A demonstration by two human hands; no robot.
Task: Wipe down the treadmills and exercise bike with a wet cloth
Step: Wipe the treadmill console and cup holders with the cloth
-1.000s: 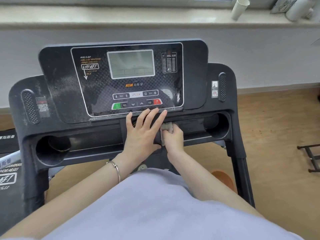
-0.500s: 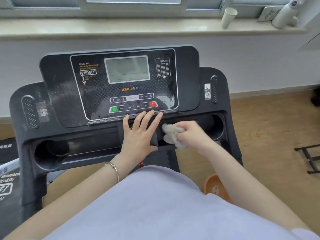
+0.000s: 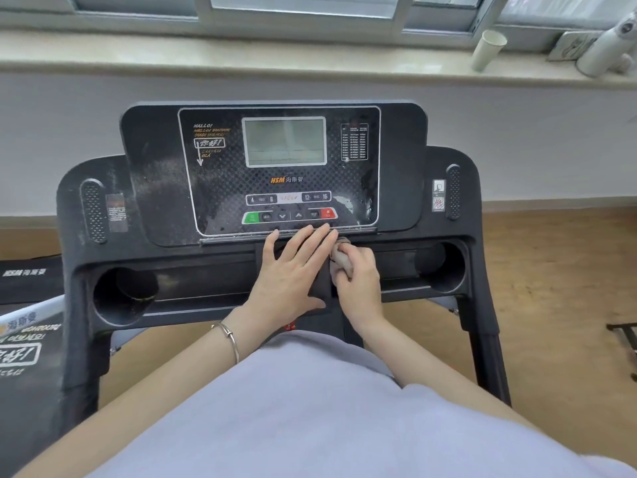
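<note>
Soft daylight from the window (image 3: pixel 303 3) ahead of you lights the scene evenly; the treadmill screen (image 3: pixel 284 141) reflects it, and straight edges bow toward your frame's corners.

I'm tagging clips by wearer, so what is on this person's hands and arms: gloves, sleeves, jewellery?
No gloves or sleeves show. The left hand has a thin silver metal bangle at its wrist; the right hand and wrist show nothing worn.

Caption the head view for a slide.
Right hand grips a cloth against the treadmill console; left hand rests flat beside it.
</note>
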